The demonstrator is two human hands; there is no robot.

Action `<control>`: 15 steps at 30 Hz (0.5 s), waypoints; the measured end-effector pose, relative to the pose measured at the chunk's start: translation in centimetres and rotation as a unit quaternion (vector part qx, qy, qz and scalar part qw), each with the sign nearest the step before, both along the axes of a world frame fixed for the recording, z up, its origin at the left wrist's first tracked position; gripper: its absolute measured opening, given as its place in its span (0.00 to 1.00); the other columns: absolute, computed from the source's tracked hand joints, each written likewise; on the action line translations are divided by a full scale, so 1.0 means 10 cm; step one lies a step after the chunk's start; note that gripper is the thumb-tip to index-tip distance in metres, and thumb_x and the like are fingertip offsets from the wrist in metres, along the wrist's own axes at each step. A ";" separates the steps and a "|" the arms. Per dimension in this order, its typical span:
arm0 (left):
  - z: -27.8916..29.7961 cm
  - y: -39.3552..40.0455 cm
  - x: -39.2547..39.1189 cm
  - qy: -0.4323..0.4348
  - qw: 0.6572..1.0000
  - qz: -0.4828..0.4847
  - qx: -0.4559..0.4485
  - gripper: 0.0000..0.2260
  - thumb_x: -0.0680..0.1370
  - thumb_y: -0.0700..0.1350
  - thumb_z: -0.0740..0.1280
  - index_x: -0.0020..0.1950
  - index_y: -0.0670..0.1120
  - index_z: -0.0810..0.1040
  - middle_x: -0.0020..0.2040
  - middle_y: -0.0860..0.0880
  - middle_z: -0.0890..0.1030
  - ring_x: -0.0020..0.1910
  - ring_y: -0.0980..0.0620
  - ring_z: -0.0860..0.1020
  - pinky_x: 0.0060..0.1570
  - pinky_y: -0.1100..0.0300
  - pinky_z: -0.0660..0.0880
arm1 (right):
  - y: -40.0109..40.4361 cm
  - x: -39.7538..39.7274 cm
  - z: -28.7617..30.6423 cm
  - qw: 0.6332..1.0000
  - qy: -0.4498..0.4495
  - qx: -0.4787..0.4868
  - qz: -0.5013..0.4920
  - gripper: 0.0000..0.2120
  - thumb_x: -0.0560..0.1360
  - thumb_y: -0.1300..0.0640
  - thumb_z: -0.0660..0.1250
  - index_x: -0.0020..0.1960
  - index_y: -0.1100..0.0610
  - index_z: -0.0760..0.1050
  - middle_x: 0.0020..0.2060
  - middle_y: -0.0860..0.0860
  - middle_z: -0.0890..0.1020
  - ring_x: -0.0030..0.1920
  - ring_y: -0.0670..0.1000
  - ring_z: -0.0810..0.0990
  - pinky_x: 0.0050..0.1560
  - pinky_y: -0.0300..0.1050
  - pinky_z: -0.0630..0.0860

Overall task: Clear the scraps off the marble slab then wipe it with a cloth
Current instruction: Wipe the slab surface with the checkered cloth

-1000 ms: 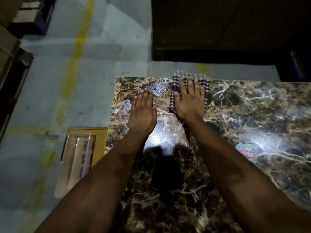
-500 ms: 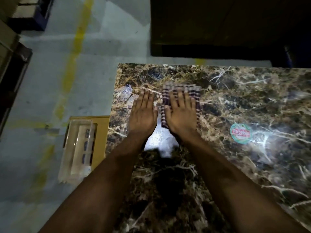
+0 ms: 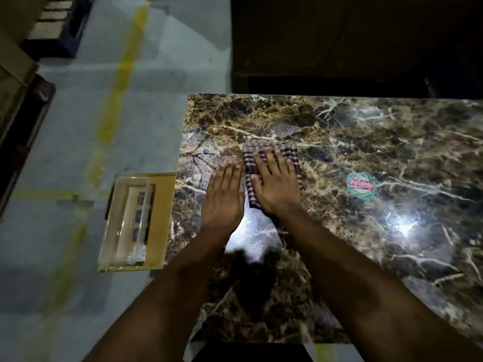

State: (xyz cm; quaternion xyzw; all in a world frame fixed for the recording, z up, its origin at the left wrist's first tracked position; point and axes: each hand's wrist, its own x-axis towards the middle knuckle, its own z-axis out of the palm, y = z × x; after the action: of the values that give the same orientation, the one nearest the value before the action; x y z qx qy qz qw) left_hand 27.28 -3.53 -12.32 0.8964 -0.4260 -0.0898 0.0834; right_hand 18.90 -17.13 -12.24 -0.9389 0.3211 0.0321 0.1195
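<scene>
The marble slab point(image 3: 366, 152) lay flat and low above the grey floor point(image 3: 78, 126), with the folded checked cloth point(image 3: 269, 150) resting on its left part, near the left edge. The right hand point(image 3: 277, 184) lay palm-down on the cloth, fingers straight and slightly spread, which probably distributed pressure across the folded pad for wiping. The left hand point(image 3: 224, 197) rested flat on bare marble just beside the cloth, fingers straight and pressed together, apparently bracing the person's weight. No scraps were discernible on the slab, so the clearing step appeared complete and wiping was judged to be in progress. A round sticker point(image 3: 362, 184) sat to the right of the cloth, well apart. A clear plastic package point(image 3: 125, 220) lay on cardboard point(image 3: 160, 210) on the floor beside the slab's left edge.
</scene>
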 end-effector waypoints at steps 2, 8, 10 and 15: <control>0.00 0.10 -0.08 -0.003 1.000 -0.004 -0.005 0.26 0.86 0.52 0.48 0.83 0.46 0.53 0.83 0.46 0.54 0.82 0.47 0.50 0.80 0.49 0.49 | -0.11 -0.10 0.00 0.999 0.001 -0.008 -0.051 0.32 0.82 0.38 0.41 0.83 0.48 0.49 0.83 0.54 0.53 0.82 0.56 0.48 0.81 0.58 0.46; -0.01 0.38 -0.32 0.005 1.000 0.000 -0.004 0.27 0.86 0.53 0.49 0.83 0.46 0.49 0.84 0.47 0.50 0.82 0.48 0.48 0.80 0.51 0.46 | 0.52 -0.49 0.03 0.999 0.008 0.012 -0.041 0.31 0.84 0.39 0.41 0.83 0.48 0.43 0.83 0.53 0.45 0.82 0.56 0.41 0.81 0.57 0.40; -0.02 0.45 -0.38 0.011 1.000 0.000 0.000 0.27 0.86 0.53 0.48 0.84 0.47 0.48 0.84 0.48 0.47 0.82 0.49 0.46 0.80 0.50 0.46 | 0.47 -0.41 0.03 1.000 0.002 0.011 -0.018 0.31 0.84 0.39 0.41 0.83 0.47 0.44 0.83 0.53 0.47 0.83 0.55 0.43 0.81 0.57 0.41; -0.01 0.66 -0.52 0.010 1.000 -0.009 -0.007 0.26 0.86 0.53 0.48 0.84 0.48 0.48 0.84 0.48 0.48 0.82 0.49 0.46 0.80 0.51 0.44 | 0.37 -0.57 0.00 0.994 0.012 -0.009 -0.106 0.31 0.83 0.38 0.43 0.83 0.48 0.48 0.83 0.55 0.51 0.83 0.57 0.45 0.81 0.58 0.43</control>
State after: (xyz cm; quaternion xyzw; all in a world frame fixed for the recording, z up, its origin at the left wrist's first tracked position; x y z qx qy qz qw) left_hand 22.07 3.03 -12.43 0.8909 -0.4337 -0.0970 0.0933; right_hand 13.23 -13.44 -12.21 -0.9003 0.4203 0.0273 0.1103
